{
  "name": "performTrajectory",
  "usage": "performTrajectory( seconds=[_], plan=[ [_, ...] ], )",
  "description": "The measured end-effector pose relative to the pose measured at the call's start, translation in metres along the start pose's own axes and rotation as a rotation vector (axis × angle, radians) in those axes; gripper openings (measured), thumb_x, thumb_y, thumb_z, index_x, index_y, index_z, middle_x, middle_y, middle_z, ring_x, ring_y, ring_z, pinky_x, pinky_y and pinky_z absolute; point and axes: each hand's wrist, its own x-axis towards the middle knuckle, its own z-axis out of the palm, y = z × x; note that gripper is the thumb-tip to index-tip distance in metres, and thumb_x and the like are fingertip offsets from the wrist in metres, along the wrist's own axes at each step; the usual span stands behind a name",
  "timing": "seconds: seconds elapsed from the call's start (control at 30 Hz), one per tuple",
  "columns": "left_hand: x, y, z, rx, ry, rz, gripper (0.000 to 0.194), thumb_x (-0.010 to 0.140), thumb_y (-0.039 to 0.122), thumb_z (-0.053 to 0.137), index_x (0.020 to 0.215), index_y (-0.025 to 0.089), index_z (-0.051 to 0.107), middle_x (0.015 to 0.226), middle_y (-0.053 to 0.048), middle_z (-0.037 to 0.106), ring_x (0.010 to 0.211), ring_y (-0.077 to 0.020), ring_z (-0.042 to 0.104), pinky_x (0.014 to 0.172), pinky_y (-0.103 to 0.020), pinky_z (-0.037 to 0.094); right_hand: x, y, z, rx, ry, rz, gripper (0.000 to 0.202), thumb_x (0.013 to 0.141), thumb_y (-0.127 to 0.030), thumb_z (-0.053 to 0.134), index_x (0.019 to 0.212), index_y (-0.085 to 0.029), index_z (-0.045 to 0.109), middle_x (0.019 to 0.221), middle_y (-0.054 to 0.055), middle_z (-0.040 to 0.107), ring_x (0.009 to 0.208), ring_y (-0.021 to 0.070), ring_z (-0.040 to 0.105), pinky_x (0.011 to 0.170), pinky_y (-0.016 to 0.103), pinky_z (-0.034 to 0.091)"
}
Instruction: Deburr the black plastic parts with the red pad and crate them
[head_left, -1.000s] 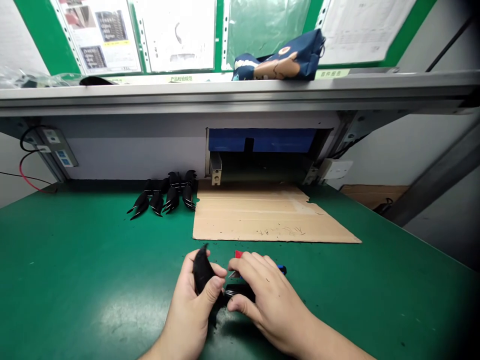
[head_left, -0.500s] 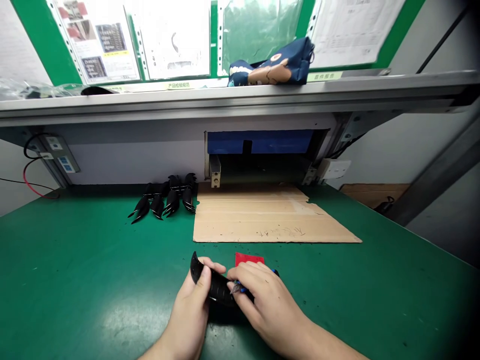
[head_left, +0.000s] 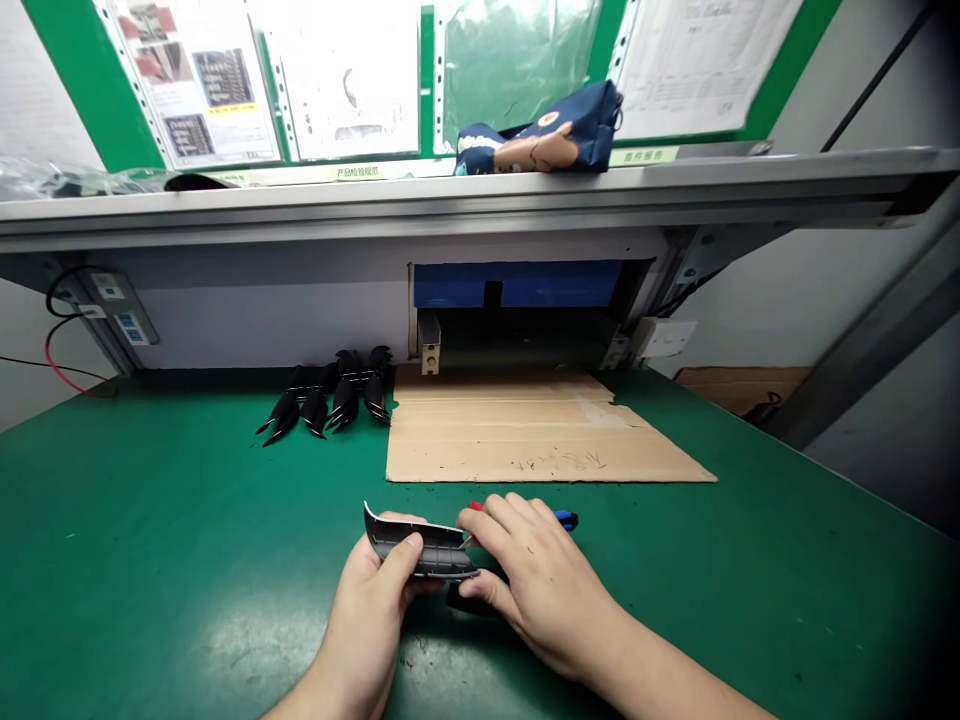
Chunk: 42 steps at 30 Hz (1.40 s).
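We see the curved black shell [head_left: 444, 560] just above the near middle of the tabletop [head_left: 187, 540], its hollow face turned up toward us. Our left hand [head_left: 375, 600] holds it around its left part, thumb pressed inside the hollow. Our right hand [head_left: 547, 570] is curled around a blue-and-black tool [head_left: 568, 520], whose thin tip shows at the shell's right end; the fingers hide most of it. Below that end lies a second black piece [head_left: 469, 602], partly covered, and we cannot tell whether it rests on the tabletop. A red piece [head_left: 475, 507] peeks out behind the right fingers. Beyond them lies a flat cardboard sheet [head_left: 525, 430], with glossy, pointed black parts [head_left: 345, 400] grouped at its far left, and a blue fabric pouch [head_left: 555, 145] sits on the metal-edged shelf [head_left: 300, 215]. The shell is thin-walled, with a pale rim, ribs inside and an upswept left tip; the tabletop is smooth green, dotted with dark crumbs. Half a second ago we saw the shell's rounded outer side; now it is rolled over, and our right hand covers more of the red piece.
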Motion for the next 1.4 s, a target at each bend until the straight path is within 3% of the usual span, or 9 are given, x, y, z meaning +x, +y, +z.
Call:
performTrajectory(
  seconds=[0.13,0.23,0.4,0.6,1.1,1.27,1.4],
  plan=[
    [0.0,-0.003,-0.002,-0.003,0.001,0.006,0.029,0.086,0.037,0.061,0.101,0.013,0.056,0.099,-0.01,0.062,0.091,-0.0239,0.059,0.073,-0.031,0.047,0.001,-0.004,0.003,-0.088,0.011,0.026,0.062,0.1,-0.059,0.007,0.101,-0.019,0.054,0.088,0.007,0.048,0.076,0.0246,0.04,0.065,0.034,0.028],
    [0.001,-0.005,-0.004,0.006,-0.017,0.016,0.03,0.085,0.038,0.061,0.102,0.014,0.056,0.098,-0.009,0.062,0.091,-0.0233,0.058,0.074,-0.031,0.047,0.002,-0.006,0.003,-0.109,-0.002,0.027,0.057,0.102,-0.055,0.011,0.087,-0.018,0.053,0.083,0.006,0.047,0.073,0.0236,0.039,0.064,0.033,0.025],
    [0.001,-0.008,-0.007,0.107,-0.032,0.067,0.029,0.086,0.041,0.059,0.102,0.017,0.056,0.093,-0.005,0.06,0.084,-0.0189,0.055,0.074,-0.029,0.046,0.003,-0.003,0.002,-0.145,-0.021,0.009,0.041,0.102,-0.051,0.035,0.081,-0.018,0.049,0.08,0.003,0.048,0.071,0.0221,0.038,0.063,0.032,0.023],
    [0.001,-0.008,-0.007,0.196,-0.025,0.137,0.03,0.086,0.043,0.058,0.099,0.016,0.056,0.092,-0.005,0.058,0.086,-0.0199,0.054,0.08,-0.032,0.046,0.0,-0.001,0.002,-0.19,-0.069,-0.009,0.031,0.092,-0.042,0.064,0.079,-0.019,0.049,0.077,0.001,0.051,0.069,0.0205,0.04,0.062,0.031,0.023],
    [0.001,-0.01,-0.01,0.265,-0.035,0.185,0.029,0.088,0.043,0.056,0.099,0.017,0.058,0.094,-0.004,0.058,0.089,-0.0192,0.053,0.082,-0.029,0.043,0.001,0.002,-0.002,-0.168,-0.163,-0.015,0.034,0.092,-0.05,0.063,0.078,-0.02,0.051,0.073,-0.002,0.057,0.065,0.0194,0.049,0.06,0.029,0.025],
    [-0.002,-0.002,-0.005,0.324,-0.005,0.236,0.026,0.086,0.041,0.059,0.095,0.017,0.061,0.09,-0.003,0.057,0.085,-0.0169,0.052,0.077,-0.025,0.042,0.003,0.007,-0.003,0.017,-0.152,-0.062,0.038,0.095,-0.046,0.058,0.071,-0.019,0.045,0.067,-0.004,0.054,0.062,0.0161,0.048,0.058,0.026,0.027],
    [-0.003,0.001,-0.004,0.258,0.002,0.218,0.024,0.087,0.039,0.057,0.1,0.019,0.058,0.092,-0.003,0.056,0.088,-0.0175,0.052,0.08,-0.026,0.042,0.006,0.015,-0.012,0.217,-0.124,0.033,0.037,0.094,-0.037,0.061,0.069,-0.019,0.042,0.063,-0.006,0.047,0.059,0.0125,0.044,0.054,0.022,0.028]
  ],
)
